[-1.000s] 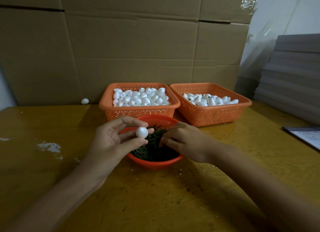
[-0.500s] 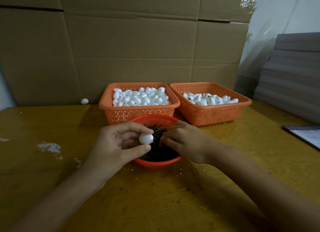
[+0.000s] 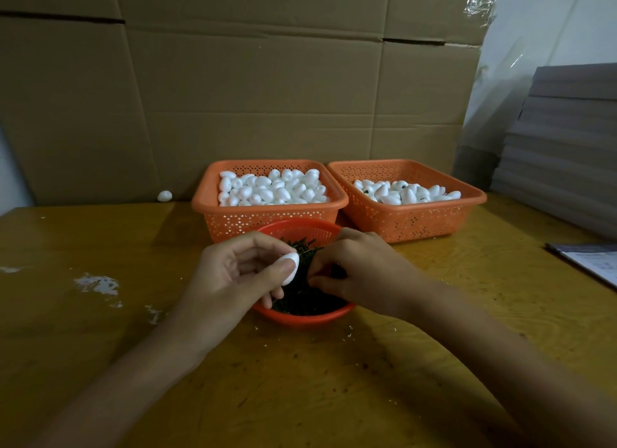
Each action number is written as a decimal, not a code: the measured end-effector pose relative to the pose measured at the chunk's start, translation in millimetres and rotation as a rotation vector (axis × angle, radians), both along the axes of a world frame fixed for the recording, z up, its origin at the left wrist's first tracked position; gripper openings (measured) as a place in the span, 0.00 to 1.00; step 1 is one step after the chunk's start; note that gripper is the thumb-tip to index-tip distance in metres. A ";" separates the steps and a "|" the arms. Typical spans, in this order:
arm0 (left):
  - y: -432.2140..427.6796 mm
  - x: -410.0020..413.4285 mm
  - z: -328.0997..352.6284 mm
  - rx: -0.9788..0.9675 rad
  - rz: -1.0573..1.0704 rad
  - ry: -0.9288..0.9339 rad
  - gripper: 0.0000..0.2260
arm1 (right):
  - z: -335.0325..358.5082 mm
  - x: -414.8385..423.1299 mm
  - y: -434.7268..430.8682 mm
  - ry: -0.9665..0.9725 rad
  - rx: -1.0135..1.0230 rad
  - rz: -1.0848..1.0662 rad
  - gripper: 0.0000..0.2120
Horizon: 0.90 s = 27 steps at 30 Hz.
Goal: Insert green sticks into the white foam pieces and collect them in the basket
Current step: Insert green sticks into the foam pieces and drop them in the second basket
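Left hand (image 3: 233, 275): pinching foam piece (image 3: 291, 268) at thumb and fingertips, long axis steeply tilted | Right hand (image 3: 355, 274): just beside foam, fingers curled into green sticks (image 3: 300, 300) beneath both hands; stick gripped or not, cannot tell | Judged: short leftward push pending.

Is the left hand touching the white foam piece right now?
Touching. The head view shows the left hand pinching the white foam piece between thumb and fingertips.
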<state>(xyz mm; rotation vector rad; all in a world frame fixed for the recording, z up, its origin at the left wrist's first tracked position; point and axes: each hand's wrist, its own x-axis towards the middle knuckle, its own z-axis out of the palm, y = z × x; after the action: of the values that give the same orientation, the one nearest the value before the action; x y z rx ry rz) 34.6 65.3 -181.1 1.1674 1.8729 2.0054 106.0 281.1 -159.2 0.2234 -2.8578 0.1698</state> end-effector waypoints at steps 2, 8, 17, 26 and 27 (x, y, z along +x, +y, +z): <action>0.8 -0.3 -0.7 0.035 0.015 -0.024 0.04 | -0.6 1.0 -2.0 0.061 0.009 -0.028 0.07; -0.2 -4.4 -4.3 0.176 0.076 -0.144 0.07 | -4.6 1.6 -8.1 0.263 -0.035 -0.030 0.11; -2.0 -8.6 -10.2 0.170 0.097 -0.122 0.17 | -1.6 4.7 -13.5 0.422 -0.331 0.019 0.07; 1.0 -4.5 -11.9 0.193 0.110 -0.152 0.10 | 5.4 8.9 -19.2 0.327 -0.648 0.099 0.04; 1.0 -4.2 -11.5 0.206 0.108 -0.160 0.10 | 6.9 8.9 -17.5 0.297 -0.673 0.113 0.04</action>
<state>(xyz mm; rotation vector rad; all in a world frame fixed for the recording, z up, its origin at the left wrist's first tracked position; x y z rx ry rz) 30.4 66.4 -192.6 0.9338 1.7204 2.3207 114.9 263.7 -152.3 0.2412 -2.3351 1.0004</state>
